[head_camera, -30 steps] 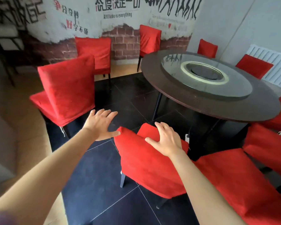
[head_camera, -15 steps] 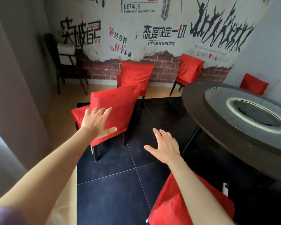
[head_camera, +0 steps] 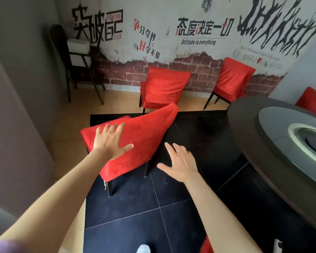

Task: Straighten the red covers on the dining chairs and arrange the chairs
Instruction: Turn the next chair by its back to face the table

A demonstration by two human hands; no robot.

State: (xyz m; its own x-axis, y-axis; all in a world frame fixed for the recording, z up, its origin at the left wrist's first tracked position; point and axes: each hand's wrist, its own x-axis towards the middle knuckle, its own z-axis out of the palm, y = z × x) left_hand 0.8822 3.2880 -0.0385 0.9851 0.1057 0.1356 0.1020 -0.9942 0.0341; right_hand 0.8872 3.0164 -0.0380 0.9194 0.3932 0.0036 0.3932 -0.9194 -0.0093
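Nearer now, left hand (head_camera: 111, 141) spread, seemingly touching chair cover (head_camera: 142, 139), right hand (head_camera: 180, 162) open

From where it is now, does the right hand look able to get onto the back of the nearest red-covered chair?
Probably yes. The right hand hangs open over bare dark floor just beside the nearest chair, and nothing lies between them. The left hand covers only the far side of the chair back, leaving the near edge free.
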